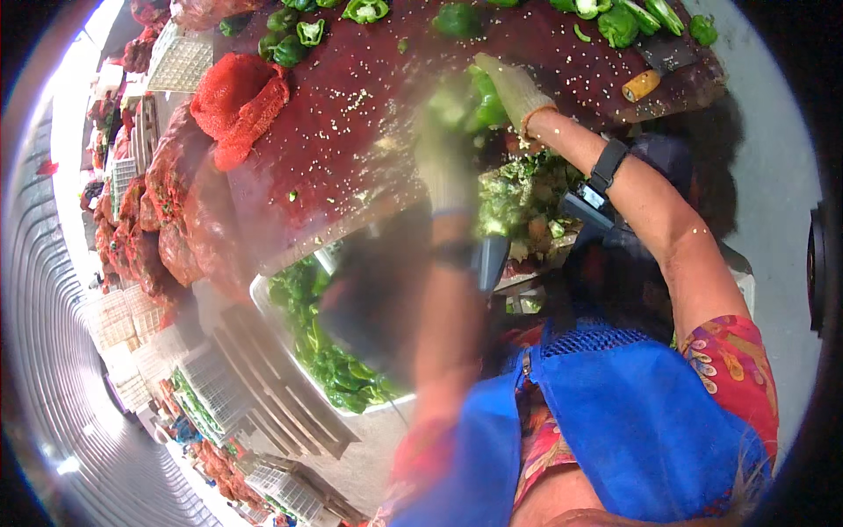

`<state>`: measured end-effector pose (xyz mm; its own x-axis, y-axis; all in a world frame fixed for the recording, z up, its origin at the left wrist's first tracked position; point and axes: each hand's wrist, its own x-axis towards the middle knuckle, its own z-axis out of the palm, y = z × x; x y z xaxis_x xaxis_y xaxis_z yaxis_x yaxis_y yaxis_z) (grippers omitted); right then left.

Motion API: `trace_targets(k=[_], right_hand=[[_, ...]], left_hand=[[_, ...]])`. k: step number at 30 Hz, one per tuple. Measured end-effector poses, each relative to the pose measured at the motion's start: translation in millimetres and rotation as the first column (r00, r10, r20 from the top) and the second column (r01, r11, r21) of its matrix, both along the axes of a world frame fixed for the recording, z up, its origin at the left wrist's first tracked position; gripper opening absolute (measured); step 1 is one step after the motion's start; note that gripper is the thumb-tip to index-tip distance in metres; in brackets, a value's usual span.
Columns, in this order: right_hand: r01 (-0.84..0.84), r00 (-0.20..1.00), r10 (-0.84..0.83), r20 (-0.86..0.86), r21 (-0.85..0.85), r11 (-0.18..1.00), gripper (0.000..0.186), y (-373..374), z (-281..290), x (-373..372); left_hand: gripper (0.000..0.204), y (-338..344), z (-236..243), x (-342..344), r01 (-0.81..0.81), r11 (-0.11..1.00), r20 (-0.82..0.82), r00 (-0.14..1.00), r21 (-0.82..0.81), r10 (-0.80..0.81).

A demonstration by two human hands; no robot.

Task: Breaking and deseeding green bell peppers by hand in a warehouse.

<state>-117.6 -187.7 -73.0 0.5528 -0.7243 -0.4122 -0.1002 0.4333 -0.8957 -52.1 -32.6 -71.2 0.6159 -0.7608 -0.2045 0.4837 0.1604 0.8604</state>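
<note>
Both my hands wear pale knitted gloves and work close together over the dark red tabletop. My right hand [516,92] curls along the side of a green bell pepper [488,104], its fingers pointing away from me. Just left of that pepper, my left hand [446,158] is smeared by motion. A blurred pale green patch lies at its fingertips, and I cannot make out whether it holds that. Below the hands, at the table's near edge, is a heap of pepper cores and scraps [518,198].
Cut and whole green peppers [619,26] lie along the far side, with seeds scattered over the table [351,114]. A yellow-handled tool [641,85] rests at the right. Left are a red mesh bag [237,101] and full sacks; below, a white crate [259,290] of peppers beside a wooden pallet [272,378].
</note>
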Motion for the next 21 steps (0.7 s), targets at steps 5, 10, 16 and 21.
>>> trace_targets(k=[5,10,16,21], right_hand=[[0.002,0.972,-0.057,0.230,0.231,0.973,0.039,0.7,31.0,-5.0],[-0.231,0.814,-0.128,0.567,0.517,0.824,0.030,3.5,53.9,-10.8],[-0.411,0.723,0.037,0.690,0.386,0.826,0.051,-11.7,40.2,-17.4],[-0.275,0.884,0.156,0.440,0.221,0.936,0.055,3.7,70.4,-17.4]], left_hand=[[0.054,48.1,50.7,-11.3,-0.035,0.931,0.680,0.693,0.364,-0.240],[0.042,64.3,49.2,-1.0,0.041,0.791,0.742,0.321,0.610,-0.589],[0.028,26.3,114.2,-41.4,-0.288,0.932,0.962,0.222,0.222,-0.161],[0.027,8.1,121.4,-56.4,-0.317,0.908,0.959,0.156,0.275,-0.236]])
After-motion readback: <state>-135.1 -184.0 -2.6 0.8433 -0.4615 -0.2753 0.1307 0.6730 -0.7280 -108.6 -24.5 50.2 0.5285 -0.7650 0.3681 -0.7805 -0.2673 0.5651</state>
